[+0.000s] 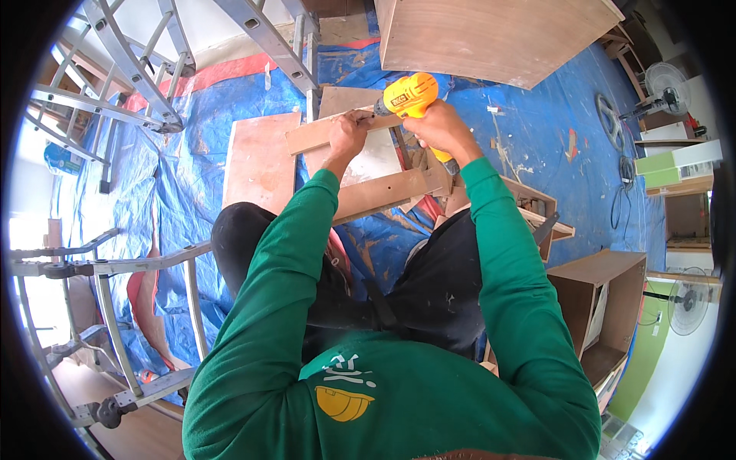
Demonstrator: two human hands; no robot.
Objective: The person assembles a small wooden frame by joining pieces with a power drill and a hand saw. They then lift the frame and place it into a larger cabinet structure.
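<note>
A yellow power drill is gripped by my right hand, its dark chuck pointing left toward my other hand. The fingers of my left hand are closed in a pinch just off the drill's tip, over a narrow wooden strip. What they pinch is too small to make out. The strip runs from left to right beneath both hands. Closer to my knees lies a second wooden board with a small dark hole in it.
Blue sheeting covers the floor. Metal ladders stand at the far left, with another metal frame nearer. A large wooden panel is ahead. To the right are a wooden toolbox, a cabinet and a fan.
</note>
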